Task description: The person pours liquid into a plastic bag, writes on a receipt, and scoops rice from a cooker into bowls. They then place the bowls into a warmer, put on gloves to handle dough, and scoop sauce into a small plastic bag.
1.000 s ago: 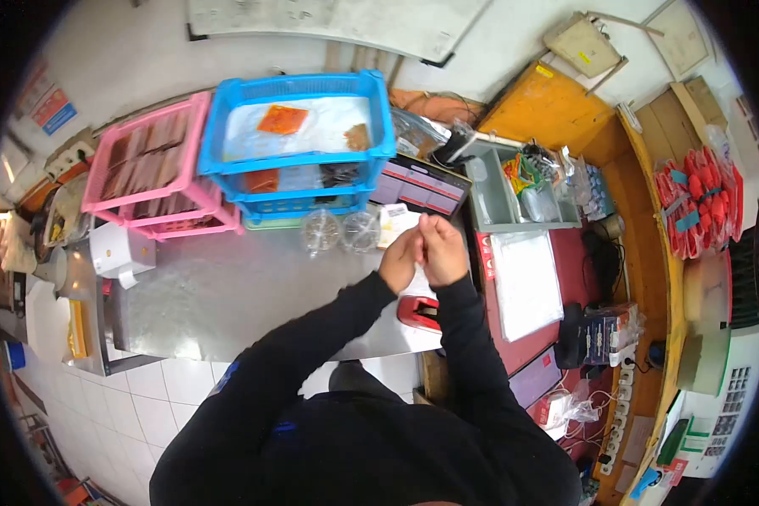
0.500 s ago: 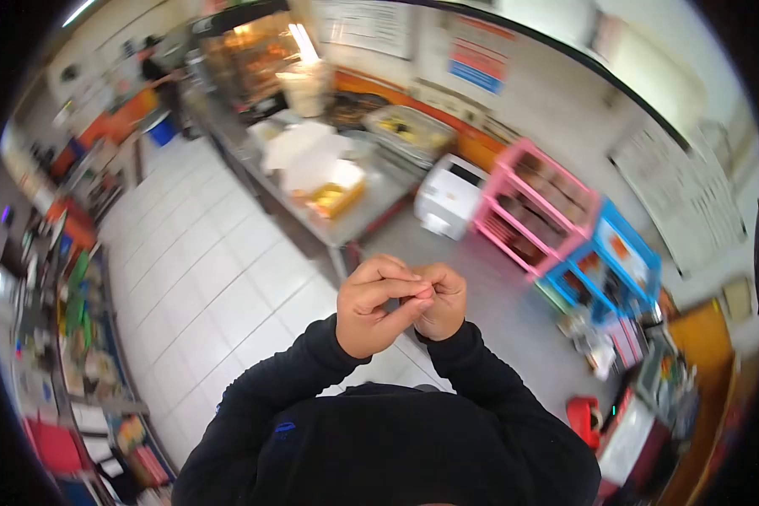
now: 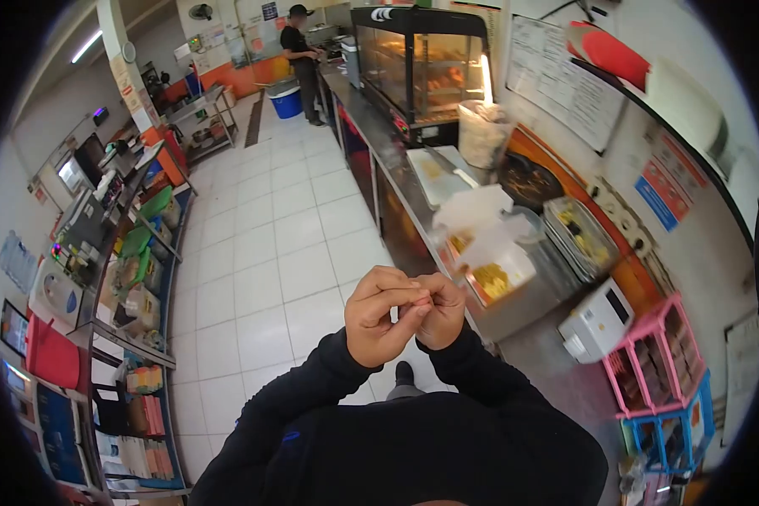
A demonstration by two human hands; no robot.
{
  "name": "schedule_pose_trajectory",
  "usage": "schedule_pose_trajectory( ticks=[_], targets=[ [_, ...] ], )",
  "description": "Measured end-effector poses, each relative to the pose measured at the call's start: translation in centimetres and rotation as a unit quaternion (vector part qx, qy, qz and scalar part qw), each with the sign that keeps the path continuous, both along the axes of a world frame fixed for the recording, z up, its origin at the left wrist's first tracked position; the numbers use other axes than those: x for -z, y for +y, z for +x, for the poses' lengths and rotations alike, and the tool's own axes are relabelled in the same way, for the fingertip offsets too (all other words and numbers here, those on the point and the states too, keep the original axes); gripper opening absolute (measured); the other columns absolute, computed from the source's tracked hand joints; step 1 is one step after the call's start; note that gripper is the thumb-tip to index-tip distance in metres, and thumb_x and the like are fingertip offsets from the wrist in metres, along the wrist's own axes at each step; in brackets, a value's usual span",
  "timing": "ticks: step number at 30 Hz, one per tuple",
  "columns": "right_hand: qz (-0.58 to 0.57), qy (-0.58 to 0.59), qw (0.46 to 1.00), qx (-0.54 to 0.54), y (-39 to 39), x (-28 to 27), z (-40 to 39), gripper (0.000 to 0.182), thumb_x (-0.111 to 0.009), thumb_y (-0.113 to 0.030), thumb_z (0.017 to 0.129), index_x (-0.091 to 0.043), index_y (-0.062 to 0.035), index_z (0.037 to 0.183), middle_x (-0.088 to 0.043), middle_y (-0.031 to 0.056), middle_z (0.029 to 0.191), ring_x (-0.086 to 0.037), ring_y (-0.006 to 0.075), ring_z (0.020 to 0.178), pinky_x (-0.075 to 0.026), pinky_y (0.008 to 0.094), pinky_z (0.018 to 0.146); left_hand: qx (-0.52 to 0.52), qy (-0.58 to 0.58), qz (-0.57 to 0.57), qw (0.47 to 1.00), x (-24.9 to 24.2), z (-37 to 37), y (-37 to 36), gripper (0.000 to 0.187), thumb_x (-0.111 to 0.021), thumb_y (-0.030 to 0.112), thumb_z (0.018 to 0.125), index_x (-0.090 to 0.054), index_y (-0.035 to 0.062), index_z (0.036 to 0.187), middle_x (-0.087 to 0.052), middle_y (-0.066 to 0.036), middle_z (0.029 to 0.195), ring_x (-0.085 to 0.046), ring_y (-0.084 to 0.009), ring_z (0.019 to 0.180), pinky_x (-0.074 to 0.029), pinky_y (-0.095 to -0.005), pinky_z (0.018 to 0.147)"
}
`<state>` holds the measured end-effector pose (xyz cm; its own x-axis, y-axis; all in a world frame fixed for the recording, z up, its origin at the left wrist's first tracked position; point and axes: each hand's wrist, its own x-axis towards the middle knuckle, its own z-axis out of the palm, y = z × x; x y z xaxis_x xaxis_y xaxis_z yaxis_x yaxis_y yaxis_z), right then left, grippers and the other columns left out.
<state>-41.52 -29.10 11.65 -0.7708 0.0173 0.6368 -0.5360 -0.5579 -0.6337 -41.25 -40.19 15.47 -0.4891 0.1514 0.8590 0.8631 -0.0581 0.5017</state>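
Observation:
My left hand (image 3: 380,317) and my right hand (image 3: 444,310) meet in front of my chest, with fingertips touching. Both are closed in a pinch, and anything between the fingers is too small or hidden to make out. Beyond them, on the steel counter (image 3: 527,317), an open white box (image 3: 520,258) contains yellow food. A knife (image 3: 454,167) lies on a white board (image 3: 425,180) farther along. Metal trays of food (image 3: 584,239) stand by the wall.
A lit food warmer (image 3: 426,72) and a clear tub (image 3: 482,135) stand along the counter. At right are a white printer (image 3: 597,322), a pink rack (image 3: 656,358) and a blue rack (image 3: 670,434). Shelving (image 3: 135,405) lines the left. A person (image 3: 299,63) stands far back near a blue bucket (image 3: 287,103).
My view has swung left, so the aisle and the person come into fuller view and the racks shift right and down. My hands stay pressed together.

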Motion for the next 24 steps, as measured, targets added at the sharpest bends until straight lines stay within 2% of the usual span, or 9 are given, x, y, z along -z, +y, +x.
schedule_pose_trajectory(
  ticks=[3,7,10,11,13,15,18,21,24],
  targets=[
    [0.036,0.011,0.999,0.021,-1.2,0.8,-8.9,0.012,-0.058,-0.012,0.090,-0.057,-0.0012,0.086,-0.059,0.0035,0.076,-0.054,0.0069,0.069,-0.044,0.0207,0.062,-0.026,0.016,-0.009,0.999,0.1,-8.3,-1.4,0.016,-0.065,-0.005,0.074,-0.064,0.0002,0.089,-0.054,-0.008,0.092,-0.051,-0.0191,0.084,-0.042,-0.0290,0.073],
    [0.035,-0.003,0.999,-0.029,-2.6,-0.4,-20.4,0.008,-0.055,-0.007,0.090,-0.057,-0.0009,0.086,-0.059,0.0025,0.077,-0.054,0.0065,0.071,-0.043,0.0202,0.063,-0.049,-0.022,0.012,0.999,-0.4,-19.5,-2.5,0.011,-0.063,-0.002,0.077,-0.063,-0.0003,0.087,-0.053,-0.009,0.093,-0.051,-0.0178,0.083,-0.042,-0.0281,0.073],
    [0.117,0.042,0.992,0.015,-3.5,-1.5,-27.7,0.007,-0.055,-0.007,0.090,-0.057,-0.0008,0.086,-0.059,0.0036,0.079,-0.054,0.0074,0.069,-0.044,0.0217,0.061,-0.042,-0.089,0.023,0.995,-0.5,-26.4,-4.0,0.008,-0.061,0.000,0.079,-0.061,-0.0006,0.087,-0.052,-0.009,0.092,-0.050,-0.0164,0.083,-0.043,-0.0282,0.073],
    [0.163,0.036,0.985,0.045,-3.5,-2.2,-29.3,0.009,-0.057,-0.008,0.088,-0.057,-0.0003,0.084,-0.058,0.0050,0.074,-0.054,0.0087,0.064,-0.044,0.0233,0.058,-0.022,-0.149,0.058,0.987,-0.5,-28.2,-4.4,0.005,-0.061,-0.003,0.079,-0.060,-0.0004,0.083,-0.052,-0.011,0.090,-0.051,-0.0158,0.081,-0.041,-0.0272,0.072],
    [0.237,0.034,0.969,0.062,-3.8,-2.1,-33.2,0.011,-0.059,-0.010,0.087,-0.057,-0.0003,0.081,-0.058,0.0056,0.069,-0.053,0.0098,0.060,-0.043,0.0242,0.056,0.025,-0.193,0.086,0.977,1.4,-32.7,-5.7,0.003,-0.060,-0.002,0.080,-0.057,0.0000,0.080,-0.051,-0.011,0.090,-0.050,-0.0154,0.080,-0.041,-0.0273,0.072],
    [0.308,0.019,0.949,0.070,-3.9,-1.2,-37.3,0.016,-0.061,-0.012,0.085,-0.058,0.0000,0.075,-0.056,0.0068,0.063,-0.051,0.0107,0.055,-0.041,0.0249,0.051,0.065,-0.218,0.104,0.968,3.6,-37.8,-6.9,0.010,-0.056,-0.001,0.083,-0.053,0.0016,0.074,-0.051,-0.009,0.088,-0.050,-0.0143,0.078,-0.041,-0.0268,0.072],
    [0.405,-0.016,0.910,0.084,-3.2,1.1,-43.4,0.017,-0.062,-0.013,0.085,-0.058,0.0000,0.074,-0.057,0.0071,0.063,-0.050,0.0103,0.054,-0.039,0.0256,0.049,0.091,-0.304,0.035,0.948,9.3,-45.8,-8.7,0.009,-0.057,-0.001,0.084,-0.055,0.0024,0.076,-0.052,-0.006,0.084,-0.050,-0.0134,0.077,-0.040,-0.0257,0.071],
    [0.389,-0.055,0.899,0.194,-1.9,2.0,-49.6,0.013,-0.063,-0.012,0.084,-0.062,0.0003,0.079,-0.058,0.0074,0.064,-0.051,0.0110,0.053,-0.039,0.0256,0.049,0.189,-0.328,-0.032,0.925,13.1,-52.2,-9.1,0.009,-0.064,0.005,0.083,-0.058,0.0024,0.078,-0.054,-0.004,0.080,-0.050,-0.0121,0.075,-0.040,-0.0246,0.069],
    [0.383,-0.034,0.845,0.372,-0.1,0.9,-56.4,0.011,-0.064,-0.011,0.083,-0.065,0.0005,0.085,-0.060,0.0075,0.067,-0.056,0.0115,0.057,-0.042,0.0241,0.052,0.178,-0.285,-0.094,0.937,13.5,-61.3,-9.8,0.019,-0.062,0.008,0.085,-0.057,0.0029,0.068,-0.055,-0.003,0.076,-0.052,-0.0102,0.071,-0.041,-0.0241,0.064]
  ],
)
